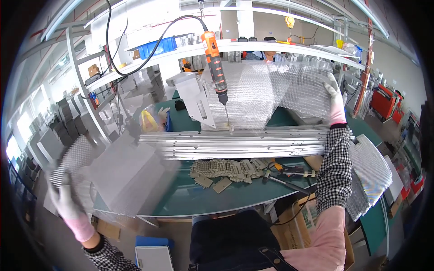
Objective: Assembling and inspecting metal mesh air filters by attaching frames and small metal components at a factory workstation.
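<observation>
My left hand [68, 205], in a white and pink glove, is out at the far left, smeared by motion. Its fingers close round the lower end of a ribbed silvery sheet [77, 156]. Beside it a pale grey flat panel [129, 178] is blurred over the bench's left end. Raised at the right, my gloved right hand [333, 97] grips the right edge of a silvery mesh sheet [303, 88]. That sheet overlaps another mesh sheet [239, 88] standing behind a stack of long aluminium profiles [244, 144]. In front of the profiles lies a pile of small grey-beige plates [226, 170].
An orange and black electric screwdriver [214, 65] hangs tip-down over the profiles. A hammer [282, 180] lies on the green bench [181, 198]. More ribbed sheets [368, 176] are stacked at the right. A white bracket [194, 99] stands behind the profiles. A co-worker [270, 55] is beyond.
</observation>
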`<state>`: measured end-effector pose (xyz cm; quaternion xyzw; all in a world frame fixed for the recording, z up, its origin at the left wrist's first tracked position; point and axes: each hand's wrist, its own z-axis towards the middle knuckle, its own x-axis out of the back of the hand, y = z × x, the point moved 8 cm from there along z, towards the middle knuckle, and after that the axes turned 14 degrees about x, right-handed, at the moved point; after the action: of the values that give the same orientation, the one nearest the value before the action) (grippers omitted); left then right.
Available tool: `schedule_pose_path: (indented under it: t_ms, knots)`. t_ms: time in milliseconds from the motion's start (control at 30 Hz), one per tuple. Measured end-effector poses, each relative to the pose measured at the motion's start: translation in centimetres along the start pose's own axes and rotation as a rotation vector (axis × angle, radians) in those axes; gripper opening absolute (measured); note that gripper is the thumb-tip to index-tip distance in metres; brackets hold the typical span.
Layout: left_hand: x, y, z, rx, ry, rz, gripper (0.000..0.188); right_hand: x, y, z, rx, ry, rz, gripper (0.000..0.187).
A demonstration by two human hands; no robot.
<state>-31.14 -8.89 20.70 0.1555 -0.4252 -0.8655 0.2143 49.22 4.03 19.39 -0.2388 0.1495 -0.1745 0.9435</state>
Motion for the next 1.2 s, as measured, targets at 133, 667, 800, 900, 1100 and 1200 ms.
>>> schedule_pose_path:
  t_ms: [133, 667, 800, 900, 1100, 1200]
  knots:
    - [-1.6, -7.4, -2.1, 0.219, -0.091, -0.14, 0.063, 2.0, -1.4, -1.2, 0.053, 0.125, 0.252, 0.069]
    - [-24.3, -30.0, -15.8, 0.913, -0.68, -0.697, 0.066, 6.9, -1.0, 7.3, -0.152, -0.387, -0.463, 0.064]
    - [-25.9, -33.7, -17.2, 0.99, -0.644, -0.655, 0.05, 5.0, -2.4, 10.1, -0.06, -0.442, -0.519, 0.066]
    - [-24.7, -35.5, -16.7, 0.915, -0.657, -0.48, 0.047, 0.0, -6.6, 8.7, 0.004, -0.366, -0.273, 0.066]
    - [-24.5, -35.3, -16.4, 0.87, -0.691, -0.426, 0.054, -0.6, -15.2, -0.1, 0.174, 0.052, 0.011, 0.068]
    - [-25.1, -37.6, -16.8, 0.956, -0.696, -0.664, 0.054, -0.8, -10.3, -8.8, 0.097, -0.058, -0.19, 0.062]
